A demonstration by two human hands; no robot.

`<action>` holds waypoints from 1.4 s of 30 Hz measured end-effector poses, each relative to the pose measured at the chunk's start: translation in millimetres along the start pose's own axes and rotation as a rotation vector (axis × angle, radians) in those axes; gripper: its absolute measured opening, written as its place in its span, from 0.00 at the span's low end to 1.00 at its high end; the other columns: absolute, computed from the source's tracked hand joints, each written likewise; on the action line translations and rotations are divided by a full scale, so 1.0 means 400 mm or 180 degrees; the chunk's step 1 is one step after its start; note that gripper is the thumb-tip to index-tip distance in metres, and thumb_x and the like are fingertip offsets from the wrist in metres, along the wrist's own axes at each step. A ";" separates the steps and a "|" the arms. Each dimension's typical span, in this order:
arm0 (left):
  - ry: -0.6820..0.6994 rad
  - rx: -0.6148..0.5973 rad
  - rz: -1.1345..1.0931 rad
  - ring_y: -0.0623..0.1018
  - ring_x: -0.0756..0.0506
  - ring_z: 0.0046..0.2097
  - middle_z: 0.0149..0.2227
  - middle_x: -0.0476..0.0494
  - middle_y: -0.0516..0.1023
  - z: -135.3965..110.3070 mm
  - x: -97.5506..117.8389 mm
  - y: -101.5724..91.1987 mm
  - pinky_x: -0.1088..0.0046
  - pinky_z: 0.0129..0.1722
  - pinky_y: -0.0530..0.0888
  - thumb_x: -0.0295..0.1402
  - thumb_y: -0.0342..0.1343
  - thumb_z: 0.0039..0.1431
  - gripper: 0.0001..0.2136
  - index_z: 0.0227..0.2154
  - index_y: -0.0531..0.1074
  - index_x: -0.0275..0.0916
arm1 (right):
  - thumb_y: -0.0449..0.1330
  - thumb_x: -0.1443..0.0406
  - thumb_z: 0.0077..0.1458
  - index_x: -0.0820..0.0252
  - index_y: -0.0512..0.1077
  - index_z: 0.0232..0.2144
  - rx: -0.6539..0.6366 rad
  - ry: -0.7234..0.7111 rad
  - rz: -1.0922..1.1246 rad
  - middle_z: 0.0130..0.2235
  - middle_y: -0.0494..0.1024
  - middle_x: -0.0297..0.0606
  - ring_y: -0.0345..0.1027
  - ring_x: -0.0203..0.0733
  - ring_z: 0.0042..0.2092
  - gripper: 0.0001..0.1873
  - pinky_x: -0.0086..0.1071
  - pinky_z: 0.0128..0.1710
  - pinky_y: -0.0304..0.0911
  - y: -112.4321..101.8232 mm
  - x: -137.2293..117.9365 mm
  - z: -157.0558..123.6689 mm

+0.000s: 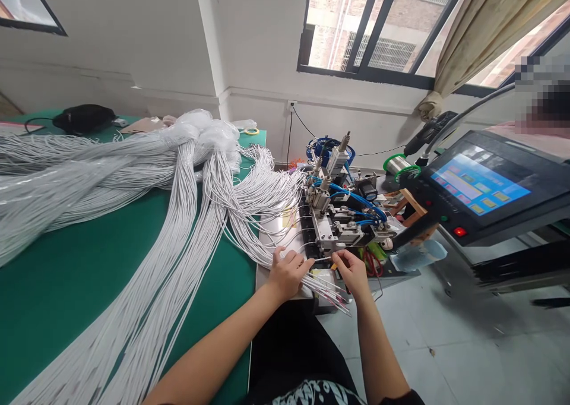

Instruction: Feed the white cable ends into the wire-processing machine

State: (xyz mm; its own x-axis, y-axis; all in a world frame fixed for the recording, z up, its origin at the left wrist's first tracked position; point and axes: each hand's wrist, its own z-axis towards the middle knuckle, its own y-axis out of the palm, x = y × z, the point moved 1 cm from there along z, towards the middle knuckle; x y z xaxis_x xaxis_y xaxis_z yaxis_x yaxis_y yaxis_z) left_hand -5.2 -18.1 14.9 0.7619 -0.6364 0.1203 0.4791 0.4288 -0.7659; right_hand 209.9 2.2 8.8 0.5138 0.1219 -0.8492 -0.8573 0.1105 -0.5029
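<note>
My left hand [288,276] pinches a thin white cable [323,259] at the front edge of a bench-top machine [329,215] with metal cylinders and blue air hoses. The fingertips of my right hand [351,271] are closed on the same cable, a little to the right of my left hand. Beneath my left hand, a bundle of white cables [327,292] runs out toward the lower right, some with reddish ends. More white cables [267,194] fan from the left up to the machine's left side. The cable's very tip is hidden by my right fingers.
Long bundles of white cable [178,215], partly wrapped in clear plastic [205,129], cover much of the green table [227,328]. At right stand a control screen [481,182], a wire spool [398,166] and a clear plastic container [418,255]. Red-handled scissors [373,263] lie by the machine.
</note>
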 end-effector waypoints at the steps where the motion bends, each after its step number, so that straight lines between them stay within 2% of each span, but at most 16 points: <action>1: -0.0042 -0.0036 0.0020 0.71 0.44 0.36 0.31 0.47 0.74 0.000 0.000 0.001 0.56 0.49 0.54 0.24 0.47 0.50 0.18 0.43 0.71 0.43 | 0.55 0.54 0.55 0.60 0.70 0.26 -0.0019 -0.0040 -0.0090 0.24 0.70 0.35 0.60 0.38 0.27 0.16 0.30 0.28 0.55 0.005 0.004 0.002; 5: -0.0212 -0.0231 0.0061 0.71 0.42 0.39 0.33 0.45 0.75 0.000 -0.001 0.005 0.55 0.49 0.54 0.25 0.51 0.47 0.19 0.43 0.71 0.43 | 0.54 0.54 0.55 0.59 0.66 0.24 -0.0132 -0.0033 -0.0010 0.23 0.66 0.31 0.56 0.36 0.26 0.15 0.29 0.26 0.52 0.027 0.021 0.012; 11: -0.0416 -0.0523 0.0053 0.70 0.41 0.41 0.35 0.44 0.75 0.001 -0.003 0.013 0.54 0.50 0.54 0.27 0.55 0.46 0.19 0.44 0.71 0.44 | 0.56 0.52 0.53 0.58 0.63 0.22 -0.0553 0.0223 0.0755 0.22 0.61 0.28 0.53 0.35 0.26 0.17 0.28 0.26 0.51 0.034 0.032 0.025; 16: -0.0411 -0.0477 0.0026 0.70 0.41 0.40 0.34 0.43 0.75 0.001 -0.003 0.016 0.53 0.50 0.54 0.28 0.55 0.46 0.18 0.43 0.72 0.44 | 0.57 0.51 0.52 0.58 0.61 0.23 -0.0751 0.0543 0.1251 0.21 0.57 0.27 0.48 0.32 0.23 0.19 0.27 0.23 0.46 0.037 0.047 0.026; 23: -0.0366 -0.0344 -0.0005 0.70 0.41 0.39 0.33 0.44 0.75 0.001 -0.006 0.014 0.53 0.49 0.54 0.28 0.55 0.45 0.18 0.42 0.72 0.43 | 0.59 0.48 0.50 0.58 0.63 0.23 -0.0490 0.0335 0.1122 0.22 0.60 0.28 0.52 0.34 0.25 0.20 0.28 0.25 0.50 0.039 0.037 0.019; 28: -0.0357 -0.0347 0.0008 0.70 0.41 0.39 0.33 0.43 0.75 0.001 -0.006 0.014 0.53 0.49 0.55 0.27 0.55 0.45 0.18 0.43 0.72 0.43 | 0.60 0.50 0.50 0.58 0.62 0.21 -0.0461 0.0310 0.1008 0.21 0.59 0.28 0.51 0.34 0.25 0.20 0.28 0.25 0.48 0.035 0.028 0.017; 35: -0.0383 -0.0429 0.0033 0.70 0.40 0.40 0.35 0.42 0.75 0.000 -0.006 0.018 0.52 0.50 0.55 0.27 0.55 0.44 0.19 0.43 0.72 0.43 | 0.60 0.50 0.49 0.59 0.64 0.22 -0.0710 0.0496 0.1210 0.21 0.60 0.27 0.51 0.33 0.24 0.19 0.27 0.24 0.48 0.030 0.040 0.023; 42: -0.0426 -0.0442 -0.0032 0.71 0.40 0.41 0.35 0.43 0.76 0.002 -0.004 0.013 0.52 0.50 0.55 0.25 0.55 0.43 0.20 0.42 0.72 0.43 | 0.61 0.48 0.46 0.58 0.61 0.20 -0.0465 0.0785 0.1489 0.19 0.58 0.27 0.50 0.32 0.22 0.22 0.27 0.22 0.48 0.054 0.058 0.017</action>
State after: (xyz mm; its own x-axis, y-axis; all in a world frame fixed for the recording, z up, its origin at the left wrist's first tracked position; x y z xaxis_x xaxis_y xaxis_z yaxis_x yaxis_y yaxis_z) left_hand -3.6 -14.1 11.4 0.8130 -0.5452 0.2044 0.4295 0.3244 -0.8428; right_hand 203.4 13.9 -20.7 0.0688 -0.1116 -0.9914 -0.9971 -0.0404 -0.0646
